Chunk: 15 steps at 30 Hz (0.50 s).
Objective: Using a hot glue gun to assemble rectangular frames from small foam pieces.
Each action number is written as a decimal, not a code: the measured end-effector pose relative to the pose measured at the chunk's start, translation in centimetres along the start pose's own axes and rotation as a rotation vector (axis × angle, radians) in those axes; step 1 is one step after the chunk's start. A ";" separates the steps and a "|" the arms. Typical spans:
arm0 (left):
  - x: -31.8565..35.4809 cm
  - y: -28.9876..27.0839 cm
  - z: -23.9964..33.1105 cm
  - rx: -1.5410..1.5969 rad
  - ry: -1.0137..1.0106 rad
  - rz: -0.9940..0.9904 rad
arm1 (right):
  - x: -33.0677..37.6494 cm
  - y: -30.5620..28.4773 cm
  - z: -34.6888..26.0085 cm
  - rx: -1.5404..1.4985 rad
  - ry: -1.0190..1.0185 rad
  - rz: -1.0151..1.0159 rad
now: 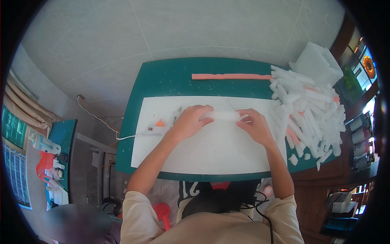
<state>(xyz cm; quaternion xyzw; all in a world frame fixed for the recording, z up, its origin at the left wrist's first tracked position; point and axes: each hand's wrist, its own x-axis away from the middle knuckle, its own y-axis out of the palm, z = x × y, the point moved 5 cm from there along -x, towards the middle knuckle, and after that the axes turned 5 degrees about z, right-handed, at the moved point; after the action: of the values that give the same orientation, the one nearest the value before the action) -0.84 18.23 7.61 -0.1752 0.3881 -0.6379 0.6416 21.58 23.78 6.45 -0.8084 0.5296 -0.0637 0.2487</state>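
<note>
Both hands press on a white foam stick (222,116) lying across a white sheet (211,150) on the green tabletop (162,77). The left hand (191,120) has its grip curled over the stick's left end; the right hand (254,125) pinches the other end with its fingertips (grip nearly shut). Just left of the left grip lies a white glue gun (162,125). Right of the right grip is a heap of foam sticks (308,110); beyond both, a pink foam strip (229,76).

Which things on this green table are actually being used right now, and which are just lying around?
In use: left hand and right hand holding a white foam stick over the white sheet.

Lying about: glue gun, pink foam strip, pile of foam sticks, foam block.
</note>
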 end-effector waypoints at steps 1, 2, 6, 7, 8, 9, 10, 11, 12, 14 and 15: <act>0.0 0.1 0.0 0.001 0.000 -0.002 | 0.0 0.0 -0.1 0.029 0.010 -0.016; 0.0 0.1 0.0 -0.002 0.011 0.000 | 0.0 0.0 0.0 0.029 0.012 -0.016; 0.3 0.4 -0.2 -0.023 -0.006 0.018 | 0.0 0.3 0.1 0.024 -0.004 -0.004; 0.3 0.4 0.1 -0.022 -0.005 0.016 | 0.0 0.2 0.2 0.027 -0.007 0.004; 0.4 0.4 0.5 -0.041 0.006 0.014 | 0.1 0.1 0.2 0.027 -0.005 0.005; 0.4 0.4 0.9 -0.060 0.018 0.012 | 0.2 0.0 0.3 0.015 0.006 0.010; 0.6 0.5 1.4 -0.060 0.018 0.010 | 0.3 0.0 0.4 0.001 0.017 0.014; 0.8 0.6 1.7 -0.050 -0.017 0.028 | 0.3 0.0 0.4 0.000 0.019 0.015; 0.9 0.7 1.9 -0.040 -0.051 0.046 | 0.3 0.0 0.5 -0.001 0.025 0.023; 1.1 0.9 1.8 -0.005 -0.061 0.052 | 0.3 0.0 0.6 -0.004 0.030 0.031; 1.2 0.9 1.6 0.031 -0.072 0.060 | 0.3 0.0 0.7 -0.013 0.021 0.029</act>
<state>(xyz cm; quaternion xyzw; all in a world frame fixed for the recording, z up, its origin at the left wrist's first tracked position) 0.80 16.81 7.66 -0.1766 0.3600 -0.6177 0.6766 21.96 23.69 5.83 -0.8017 0.5441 -0.0652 0.2388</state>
